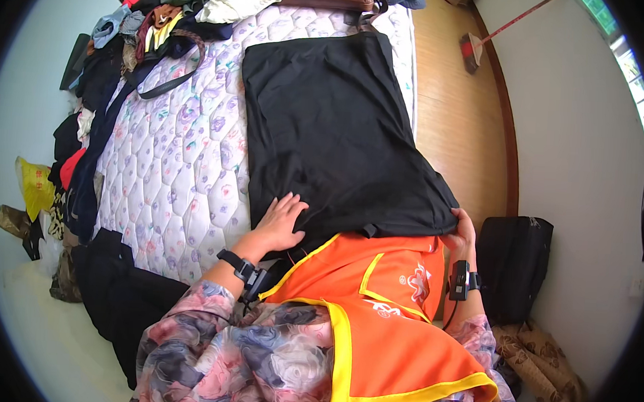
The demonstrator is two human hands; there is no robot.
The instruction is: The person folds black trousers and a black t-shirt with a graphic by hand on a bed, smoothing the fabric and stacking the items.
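One black cloth (326, 128) is laid along the mattress (187, 143) right edge, its near-right corner gripped by right fingers (464, 221); left fingers (287, 205) are spread upon it.

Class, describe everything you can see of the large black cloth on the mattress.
The black cloth looks like smooth, thin fabric, roughly rectangular, with shallow wrinkles. It lies spread over the floral quilted mattress, its near end beside the orange apron. The left hand rests on its near left part; the right hand touches its near right corner.
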